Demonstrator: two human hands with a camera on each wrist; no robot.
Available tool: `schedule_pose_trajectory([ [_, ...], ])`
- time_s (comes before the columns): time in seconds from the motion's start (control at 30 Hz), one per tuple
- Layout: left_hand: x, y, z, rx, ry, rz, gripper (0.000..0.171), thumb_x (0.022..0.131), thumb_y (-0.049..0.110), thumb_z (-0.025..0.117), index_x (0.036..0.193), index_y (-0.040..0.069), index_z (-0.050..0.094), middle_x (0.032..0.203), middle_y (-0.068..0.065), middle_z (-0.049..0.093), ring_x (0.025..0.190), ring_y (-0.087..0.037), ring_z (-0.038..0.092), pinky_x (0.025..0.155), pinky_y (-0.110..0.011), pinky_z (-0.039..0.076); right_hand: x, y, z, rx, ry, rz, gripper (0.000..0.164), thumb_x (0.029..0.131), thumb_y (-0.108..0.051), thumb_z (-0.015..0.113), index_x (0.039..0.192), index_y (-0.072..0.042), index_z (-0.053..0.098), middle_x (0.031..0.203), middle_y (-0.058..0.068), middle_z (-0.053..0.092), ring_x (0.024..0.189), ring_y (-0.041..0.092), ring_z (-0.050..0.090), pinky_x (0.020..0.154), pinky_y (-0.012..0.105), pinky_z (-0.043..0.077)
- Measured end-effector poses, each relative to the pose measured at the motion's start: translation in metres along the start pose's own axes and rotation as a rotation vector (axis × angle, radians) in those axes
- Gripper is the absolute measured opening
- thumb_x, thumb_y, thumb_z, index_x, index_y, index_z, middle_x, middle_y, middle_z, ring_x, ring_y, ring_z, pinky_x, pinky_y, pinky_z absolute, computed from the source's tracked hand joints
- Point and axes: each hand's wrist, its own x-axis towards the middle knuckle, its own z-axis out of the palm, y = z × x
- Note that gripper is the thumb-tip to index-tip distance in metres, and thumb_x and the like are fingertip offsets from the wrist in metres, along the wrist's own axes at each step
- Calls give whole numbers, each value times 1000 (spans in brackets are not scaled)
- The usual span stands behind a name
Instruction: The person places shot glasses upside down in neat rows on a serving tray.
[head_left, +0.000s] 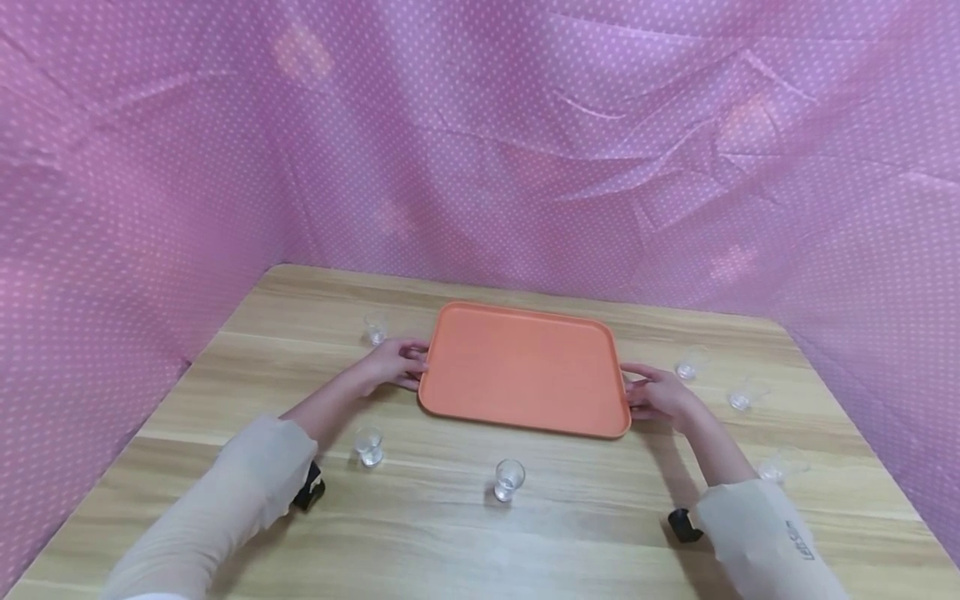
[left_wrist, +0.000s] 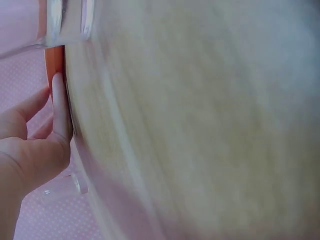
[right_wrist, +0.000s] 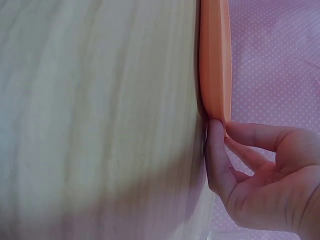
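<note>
An orange rectangular tray (head_left: 525, 367) lies flat near the middle of the wooden table. My left hand (head_left: 396, 364) holds its left short side; in the left wrist view the fingers (left_wrist: 60, 107) are at the orange rim. At the opposite short side, my right hand (head_left: 660, 395) grips the edge. Its fingers (right_wrist: 216, 155) and thumb meet the tray wall (right_wrist: 214, 65) in the right wrist view. Small clear glasses stand about the tray: one glass (head_left: 376, 330) beyond the left hand, another glass (head_left: 369, 447) nearer the left forearm, and a third glass (head_left: 509, 480) in front of the tray.
To the right stand more small glasses: one glass (head_left: 686, 367) beyond the right hand, one glass (head_left: 739, 398) beside it, one glass (head_left: 772, 469) by the right sleeve. Pink dotted cloth (head_left: 480, 150) surrounds the table's back and sides.
</note>
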Motion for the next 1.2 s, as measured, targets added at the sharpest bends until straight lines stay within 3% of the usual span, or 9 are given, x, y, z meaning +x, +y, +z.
schedule_pose_trajectory([
  [0.37, -6, 0, -10, 22, -58, -26, 58, 83, -11, 54, 136, -10, 30, 97, -15, 52, 72, -19, 60, 71, -40, 55, 12, 4, 1, -7, 5, 65, 69, 81, 4, 56, 141, 5, 23, 94, 6, 59, 80, 14, 62, 74, 35, 54],
  [0.53, -10, 0, -13, 36, -61, -46, 59, 83, -11, 54, 136, -9, 29, 98, -16, 51, 73, -19, 59, 72, -39, 55, 6, -6, 12, -14, -2, 38, 65, 83, 7, 50, 140, 9, 20, 97, 12, 57, 80, 16, 61, 74, 36, 54],
  [0.8, -21, 3, -13, 101, -52, -10, 64, 79, -16, 52, 137, -12, 26, 99, -19, 49, 74, -17, 57, 71, -37, 55, 8, -8, 21, 0, -3, 44, 67, 81, 9, 50, 141, 8, 20, 98, 13, 54, 80, 16, 60, 76, 38, 53],
  [1.0, -26, 0, -13, 73, -48, 27, 62, 80, -14, 52, 136, -12, 27, 109, -25, 49, 80, -20, 58, 74, -37, 54, 14, 2, 14, 1, -42, 13, 69, 79, 4, 57, 138, 12, 22, 100, 12, 57, 83, 15, 61, 76, 37, 53],
  [1.2, -27, -4, -14, 39, -52, 47, 62, 79, -14, 53, 135, -14, 27, 111, -27, 47, 81, -20, 57, 76, -36, 53, 16, 4, 14, -4, -32, 24, 67, 80, 4, 54, 138, 13, 22, 98, 7, 58, 84, 14, 60, 77, 38, 53],
])
